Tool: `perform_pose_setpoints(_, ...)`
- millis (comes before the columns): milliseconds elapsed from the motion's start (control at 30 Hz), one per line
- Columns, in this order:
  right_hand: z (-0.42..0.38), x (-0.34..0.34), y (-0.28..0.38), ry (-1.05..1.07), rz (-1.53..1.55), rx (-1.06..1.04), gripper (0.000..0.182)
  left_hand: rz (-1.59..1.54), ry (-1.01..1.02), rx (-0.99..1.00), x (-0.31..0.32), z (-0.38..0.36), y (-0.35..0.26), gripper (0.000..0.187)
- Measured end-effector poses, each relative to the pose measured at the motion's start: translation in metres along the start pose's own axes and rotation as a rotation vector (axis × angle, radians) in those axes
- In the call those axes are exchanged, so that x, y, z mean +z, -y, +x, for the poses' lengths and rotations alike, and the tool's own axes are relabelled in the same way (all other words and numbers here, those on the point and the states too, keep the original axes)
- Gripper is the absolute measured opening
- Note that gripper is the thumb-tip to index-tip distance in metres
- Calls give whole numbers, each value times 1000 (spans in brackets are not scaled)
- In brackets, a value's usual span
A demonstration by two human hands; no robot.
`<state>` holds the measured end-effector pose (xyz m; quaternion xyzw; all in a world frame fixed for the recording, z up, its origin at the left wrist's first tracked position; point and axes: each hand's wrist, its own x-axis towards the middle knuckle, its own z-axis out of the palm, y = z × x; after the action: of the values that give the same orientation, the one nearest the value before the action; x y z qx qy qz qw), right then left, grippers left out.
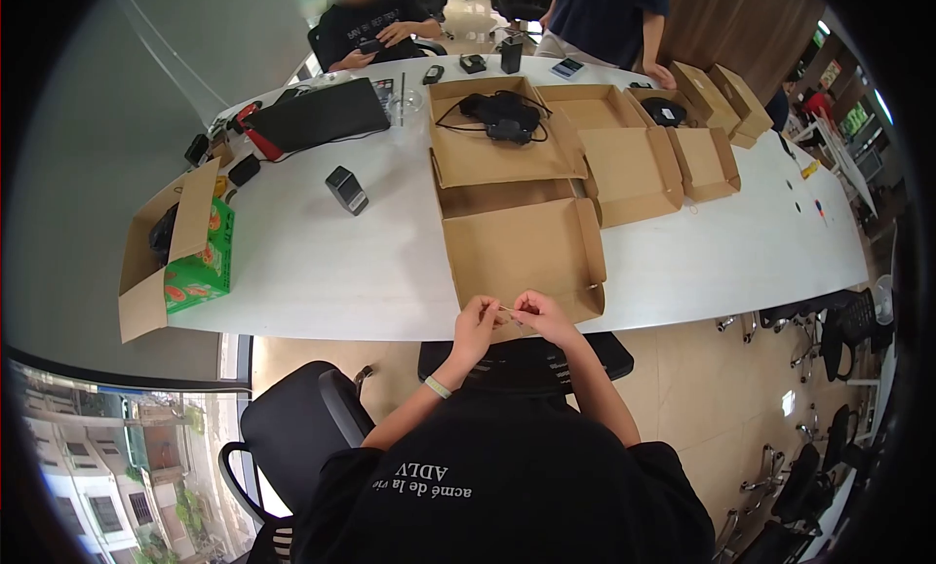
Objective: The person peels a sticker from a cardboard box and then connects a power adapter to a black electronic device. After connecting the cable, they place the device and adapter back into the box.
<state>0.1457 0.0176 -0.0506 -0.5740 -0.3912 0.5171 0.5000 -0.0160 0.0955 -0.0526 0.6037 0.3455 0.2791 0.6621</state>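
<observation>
My left hand [476, 326] and my right hand [542, 316] meet at the table's front edge, fingertips pinched. Between them stretches a thin yellowish strand [506, 309] that looks like a rubber band. Just beyond my fingers lies the raised lid of an open cardboard box [522, 257]. In the box tray behind it sits a bundle of black cables with a black adapter [507, 116]. To the right are more open cardboard boxes [629, 174], one holding a coiled black item [666, 112].
A black laptop [322, 116] and a small black device [347, 191] are on the white table [322, 291]. At left stands a green printed carton [200, 262]. Two closed boxes [704, 94] lie at the back right. One person sits opposite holding a phone; another stands. A black chair [297, 427] is behind left.
</observation>
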Motion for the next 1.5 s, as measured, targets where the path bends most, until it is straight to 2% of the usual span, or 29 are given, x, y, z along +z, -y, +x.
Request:
perform_pose_setpoints(67,1,-1,-3,-20,-13,6,8,-40,-60,12,-1,0,-3,21)
perform_pose_setpoints(333,3,-3,-13,-76,-139,16,6,-192,-79,-11,-2,4,-3,18)
perform_pose_setpoints(433,2,-3,-12,-104,-206,12,10,-178,-59,-24,-2,3,-6,18)
perform_pose_setpoints(633,-4,3,5,-93,-308,-75,31,-145,-55,-46,-5,4,-1,18)
perform_pose_setpoints(700,-4,5,7,-61,-209,-109,36,-143,-72,-42,-4,5,0,18)
perform_pose_setpoints(900,-4,6,12,-7,-82,-60,33,-142,-97,-39,-5,5,0,19)
perform_pose_setpoints(1267,-5,8,14,19,-76,-51,31,-154,-133,-44,-2,6,-1,21)
perform_pose_setpoints(1500,-5,8,19,21,27,-52,29,-158,-143,-133,-2,6,-4,21)
